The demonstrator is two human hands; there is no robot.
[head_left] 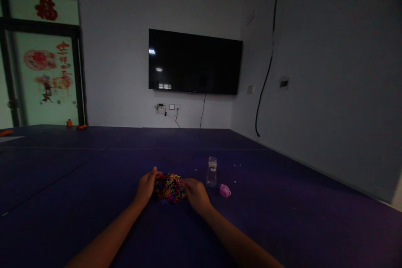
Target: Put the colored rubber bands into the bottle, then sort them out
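While L hand (147, 185) sits at left edge of multicolor pile (168, 189) on dark surface (157, 234), R hand (196, 194) at right edge, fingers bent; can't tell if either grips any. Prob. gathering step; next move likely needs light fingertip pinch.

A dark TV (195, 62) hangs on the wall (116, 54) — sockets (171, 106) beneath, a black cable (270, 65) right, a door (31, 96) with red lettering (63, 47) left.

The place looked like a room in a home: a wide television (194, 63) hung on the wall (119, 63) ahead of the right hand (198, 197), a door (33, 94) bearing red Chinese characters (63, 47) stood far beyond the left hand (146, 188), and sockets (171, 106) sat low beyond both hands
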